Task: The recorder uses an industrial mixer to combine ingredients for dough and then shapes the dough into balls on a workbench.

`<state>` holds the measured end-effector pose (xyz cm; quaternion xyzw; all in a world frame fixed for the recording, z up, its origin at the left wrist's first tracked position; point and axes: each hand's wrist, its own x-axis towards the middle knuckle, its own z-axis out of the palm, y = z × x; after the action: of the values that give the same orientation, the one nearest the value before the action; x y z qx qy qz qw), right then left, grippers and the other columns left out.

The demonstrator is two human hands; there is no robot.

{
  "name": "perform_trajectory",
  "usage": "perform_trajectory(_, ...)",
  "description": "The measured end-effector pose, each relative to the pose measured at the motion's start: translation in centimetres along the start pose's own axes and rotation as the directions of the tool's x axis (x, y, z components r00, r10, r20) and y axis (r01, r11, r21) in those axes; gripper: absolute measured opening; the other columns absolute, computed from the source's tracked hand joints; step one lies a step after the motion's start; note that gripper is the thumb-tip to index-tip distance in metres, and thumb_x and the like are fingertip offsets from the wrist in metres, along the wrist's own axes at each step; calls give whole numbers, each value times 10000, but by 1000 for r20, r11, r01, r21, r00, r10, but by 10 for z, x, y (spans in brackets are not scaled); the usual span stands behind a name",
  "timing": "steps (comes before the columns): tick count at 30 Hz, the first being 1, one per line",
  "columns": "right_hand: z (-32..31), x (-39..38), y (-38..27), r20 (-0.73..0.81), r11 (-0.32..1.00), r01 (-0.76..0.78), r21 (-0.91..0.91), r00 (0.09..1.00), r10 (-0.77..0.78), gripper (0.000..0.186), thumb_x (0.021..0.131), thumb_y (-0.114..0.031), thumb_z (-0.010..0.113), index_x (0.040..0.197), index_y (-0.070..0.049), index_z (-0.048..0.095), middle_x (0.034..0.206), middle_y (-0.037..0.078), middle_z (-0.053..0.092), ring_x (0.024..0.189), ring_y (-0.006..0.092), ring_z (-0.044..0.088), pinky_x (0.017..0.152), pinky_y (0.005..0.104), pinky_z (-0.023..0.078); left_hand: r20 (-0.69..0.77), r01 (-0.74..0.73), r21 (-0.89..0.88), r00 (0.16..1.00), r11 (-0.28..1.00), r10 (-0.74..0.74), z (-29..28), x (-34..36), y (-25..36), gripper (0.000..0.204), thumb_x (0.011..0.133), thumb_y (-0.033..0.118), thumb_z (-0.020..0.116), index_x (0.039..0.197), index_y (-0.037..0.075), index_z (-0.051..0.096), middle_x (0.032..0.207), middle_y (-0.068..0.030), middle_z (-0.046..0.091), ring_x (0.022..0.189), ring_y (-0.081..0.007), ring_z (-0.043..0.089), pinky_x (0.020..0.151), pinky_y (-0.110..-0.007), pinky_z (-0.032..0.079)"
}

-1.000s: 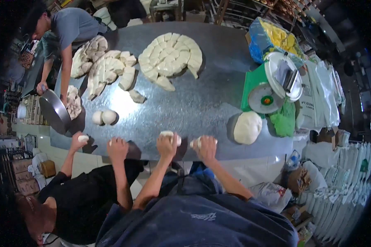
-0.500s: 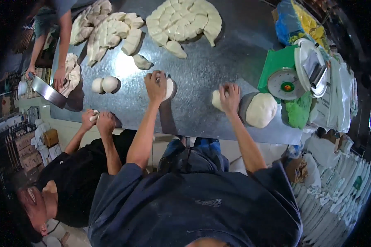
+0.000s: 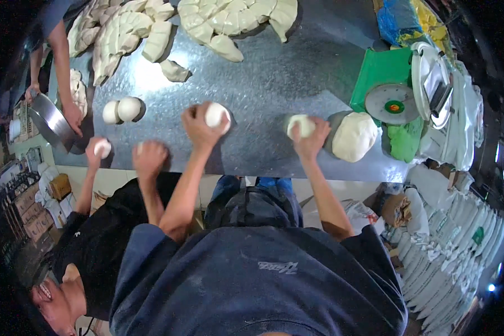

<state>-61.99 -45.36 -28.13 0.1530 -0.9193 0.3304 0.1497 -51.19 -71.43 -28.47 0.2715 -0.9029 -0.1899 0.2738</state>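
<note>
My left hand is cupped round a smooth white dough ball on the metal table. Farther right, my right hand curls over a second dough ball, its edges a little blurred. Just beyond that hand lies a larger lump of dough. Two finished-looking round balls touch each other on the left side of the table. Cut dough pieces lie at the far side: a big scored slab, a long pile and a small loose piece.
A green dial scale stands at the right, with a green plastic bag beside it. To my left a co-worker's hands work dough at the table edge. Another person holds a round metal pan at the far left corner.
My view has shifted a little. Both dough balls now show more from under my curled fingers. My right hand sits lower on its ball, and the co-worker's hands have moved apart.
</note>
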Motion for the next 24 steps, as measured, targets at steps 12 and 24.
perform_trajectory(12, 7, -31, -54, 249, 977, 99, 190, 957, -146, 263, 662, -252, 736, 801, -50, 641, 830, 107, 579, 788, 306, 536, 718, 395, 449, 193, -162, -211, 960, 964, 204, 12, -52, 65, 383, 680, 304, 740, 979, 110, 600, 899, -110, 566, 831, -310, 536, 702, -409, 444)
perform_trajectory(24, 16, 67, 18, 78, 985, -150, 85, 987, 144, 293, 669, -310, 769, 831, -89, 661, 846, 108, 577, 819, 296, 552, 706, 388, 440, -76, 54, -82, 995, 995, -60, 25, 16, -25, 242, 730, 251, 711, 867, 59, 655, 879, -130, 607, 804, -294, 567, 719, -383, 451)
